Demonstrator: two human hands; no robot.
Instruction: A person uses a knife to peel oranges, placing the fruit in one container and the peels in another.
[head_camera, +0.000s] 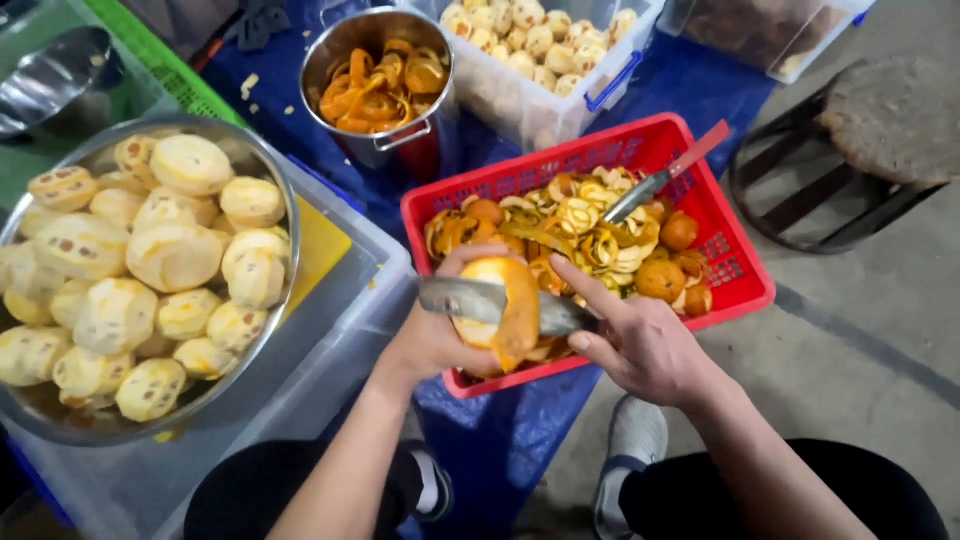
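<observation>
My left hand (432, 338) grips an orange (488, 272) over the near edge of a red plastic basket (735, 262). A strip of peel (518, 325) hangs from the fruit. My right hand (640, 345) holds a broad steel knife (455, 297) whose blade lies flat across the orange, index finger stretched along its back. The basket holds curls of orange peel (585, 225) and several unpeeled oranges (662, 278). A second knife (665, 175) with a red handle rests in the basket at its far right.
A big steel bowl (285, 215) of peeled fruit sits on a clear bin at left. A steel pot (345, 45) with peel stands behind the basket. A clear tub (590, 100) of peeled fruit is at the back, a stool (880, 120) at right.
</observation>
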